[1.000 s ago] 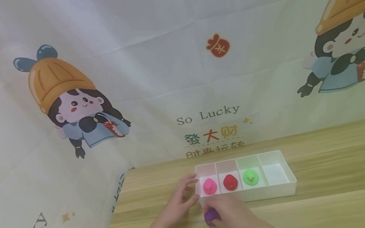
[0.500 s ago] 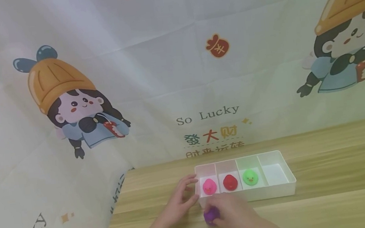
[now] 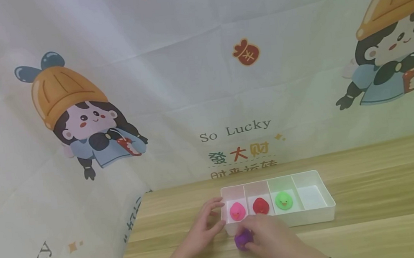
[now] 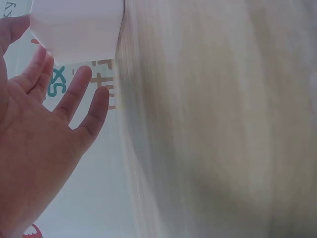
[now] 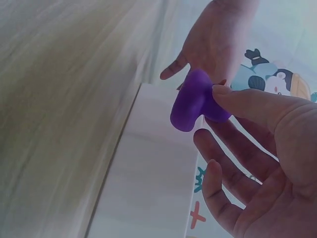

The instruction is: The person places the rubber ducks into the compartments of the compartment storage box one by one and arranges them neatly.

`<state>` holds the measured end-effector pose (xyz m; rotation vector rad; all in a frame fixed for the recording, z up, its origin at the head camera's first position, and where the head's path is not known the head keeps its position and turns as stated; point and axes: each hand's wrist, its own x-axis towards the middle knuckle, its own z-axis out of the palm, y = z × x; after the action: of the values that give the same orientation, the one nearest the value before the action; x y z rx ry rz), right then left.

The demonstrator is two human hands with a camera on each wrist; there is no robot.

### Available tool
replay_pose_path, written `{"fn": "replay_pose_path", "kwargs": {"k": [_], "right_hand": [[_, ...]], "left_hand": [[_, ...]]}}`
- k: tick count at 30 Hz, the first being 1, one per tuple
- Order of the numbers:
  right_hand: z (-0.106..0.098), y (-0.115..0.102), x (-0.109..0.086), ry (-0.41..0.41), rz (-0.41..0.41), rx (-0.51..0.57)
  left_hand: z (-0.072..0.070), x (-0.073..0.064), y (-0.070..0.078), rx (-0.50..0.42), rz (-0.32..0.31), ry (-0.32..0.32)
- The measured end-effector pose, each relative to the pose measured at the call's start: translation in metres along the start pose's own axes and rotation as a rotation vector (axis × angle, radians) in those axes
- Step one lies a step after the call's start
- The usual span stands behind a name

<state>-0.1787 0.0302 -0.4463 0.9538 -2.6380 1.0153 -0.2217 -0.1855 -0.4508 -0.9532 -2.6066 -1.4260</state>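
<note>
A purple rubber duck (image 3: 244, 240) is pinched between the thumb and fingers of my right hand (image 3: 273, 235), just in front of the white divided box (image 3: 307, 218). In the right wrist view the duck (image 5: 190, 103) hangs above the table beside the box's front wall, the other fingers spread loosely. My left hand (image 3: 202, 228) touches the box's left end with thumb and fingertips, its fingers nearly straight. Inside the box, a pink duck (image 3: 237, 211), a red duck (image 3: 260, 205) and a green duck (image 3: 284, 200) each sit in their own compartment. The rightmost compartment holds nothing.
The box stands on a wood-grain table (image 3: 380, 195). Behind and to the left hangs a pale printed cloth (image 3: 172, 86) with cartoon figures and lettering, meeting the table's back edge.
My right hand has shifted slightly to the right and toward the box with the purple duck. The left hand and the other ducks stay where they were.
</note>
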Motion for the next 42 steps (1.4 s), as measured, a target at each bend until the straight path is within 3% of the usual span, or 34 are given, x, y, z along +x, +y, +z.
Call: {"fn": "replay_pose_path", "kwargs": {"k": [14,21,29,36,42], "right_hand": [[-0.02,-0.004,-0.002,0.012,-0.003,-0.003],[-0.025,-0.003,-0.004,0.062,-0.029,-0.028],[-0.034,0.002,-0.006,0.13,-0.062,-0.124],[-0.04,0.008,-0.007,0.14,-0.061,-0.205],[-0.048,0.02,-0.008,0.157,-0.031,-0.203]], "left_hand": [[-0.001,0.0,0.003,-0.002,-0.012,-0.001],[-0.001,-0.001,0.007,-0.007,0.001,0.0],[-0.001,-0.001,0.007,-0.008,0.004,-0.004],[-0.001,-0.001,0.007,-0.012,-0.01,0.001],[0.0,-0.001,0.004,-0.019,-0.026,0.003]]}}
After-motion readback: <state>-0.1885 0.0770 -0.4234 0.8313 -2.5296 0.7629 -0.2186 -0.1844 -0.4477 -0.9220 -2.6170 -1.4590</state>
